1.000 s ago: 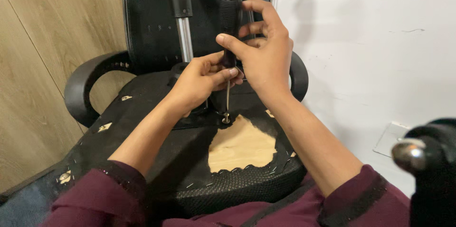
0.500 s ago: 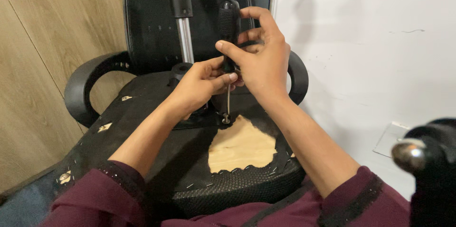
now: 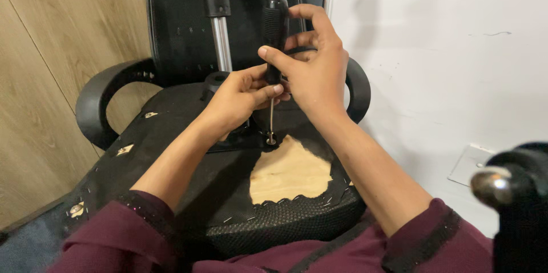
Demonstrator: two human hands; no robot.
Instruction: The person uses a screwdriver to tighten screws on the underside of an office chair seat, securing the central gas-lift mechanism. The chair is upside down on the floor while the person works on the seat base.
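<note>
An office chair lies upturned, the underside of its seat [image 3: 171, 153] facing me. A black-handled screwdriver [image 3: 274, 27] stands upright with its tip on a screw [image 3: 270, 139] at the edge of the metal mechanism plate. My right hand [image 3: 311, 67] grips the handle from the right. My left hand [image 3: 237, 99] pinches the shaft just below the handle. A patch of bare plywood [image 3: 288, 173] shows where the black fabric is torn away, right beside the screw.
The gas lift cylinder [image 3: 220, 27] rises behind my hands. Black armrests [image 3: 100, 101] curve out on both sides. A wooden panel [image 3: 57, 50] stands at the left and a white wall [image 3: 445, 50] at the right. A black part with a chrome knob [image 3: 492, 186] intrudes at bottom right.
The screwdriver has settled more upright over the screw, and my right hand's fingers have shifted around the handle. My left hand stays on the shaft.
</note>
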